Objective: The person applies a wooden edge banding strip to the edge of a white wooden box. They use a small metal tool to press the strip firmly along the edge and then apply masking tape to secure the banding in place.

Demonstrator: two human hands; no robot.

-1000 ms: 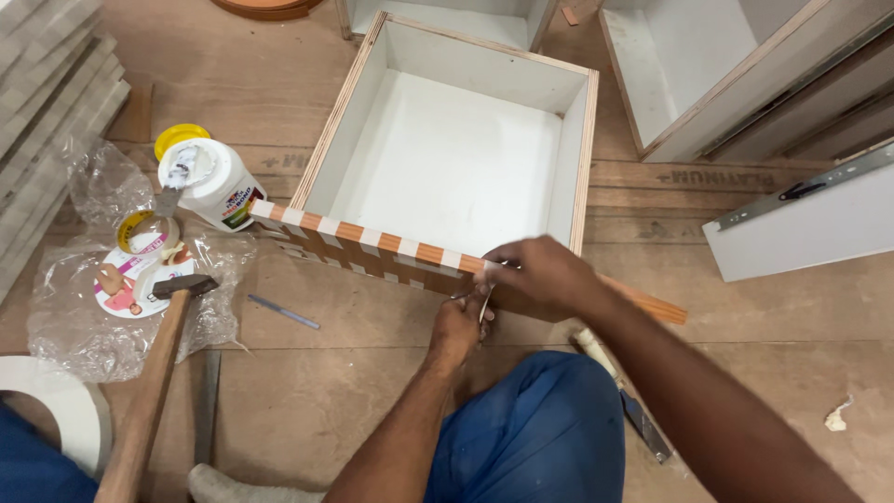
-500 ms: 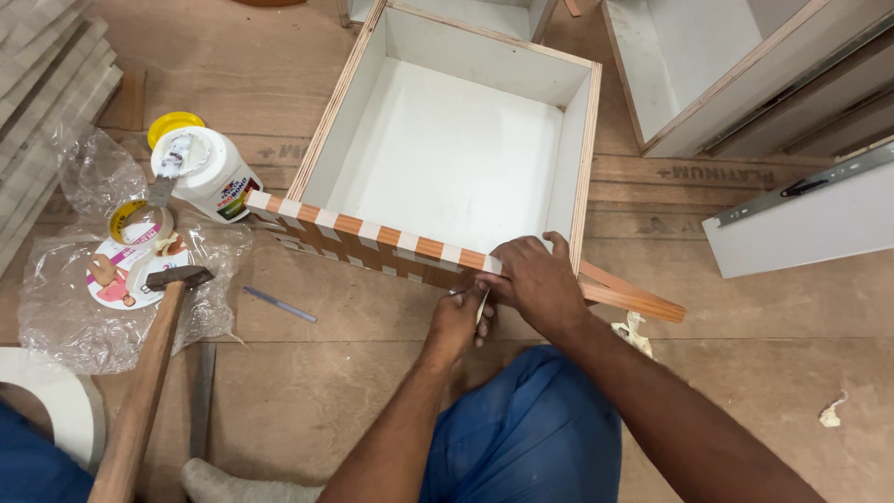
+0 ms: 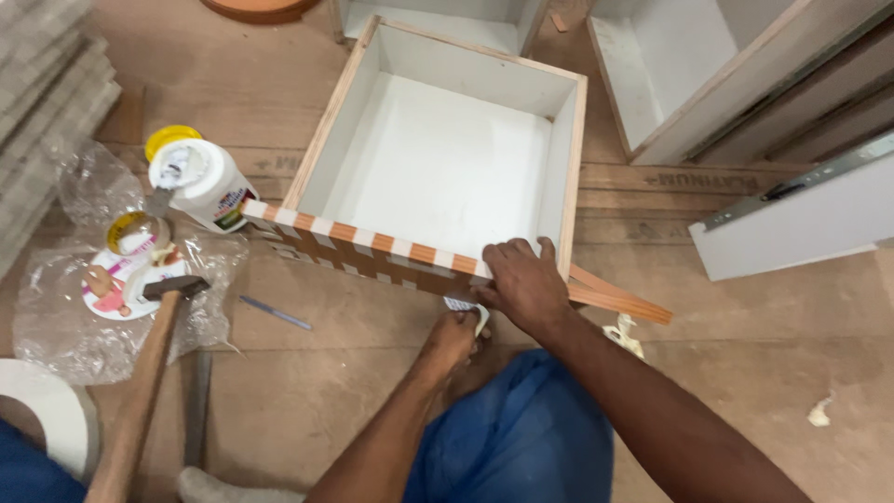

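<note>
A white drawer box [image 3: 559, 177] with raw wooden edges lies on the brown board floor. Along its near edge runs an orange wood-grain edge strip [image 3: 372, 240], held down by several pieces of white tape; the strip's free end sticks out to the right. My right hand [image 3: 523, 279] presses flat on the strip at the drawer's near right corner. Just below it, my left hand [image 3: 453, 333] pinches a small piece of white tape against the drawer's front face.
A white glue bottle with a yellow cap [image 3: 197, 179], a tape roll [image 3: 137, 235] on crumpled plastic, a hammer [image 3: 140, 391] and a thin blue tool [image 3: 275, 313] lie at the left. More drawer parts [image 3: 792, 219] stand at the right and the back.
My right hand has slid from gripping the strip to pressing flat on the drawer's corner. The left hand stays under it with the tape. The view has shifted slightly.
</note>
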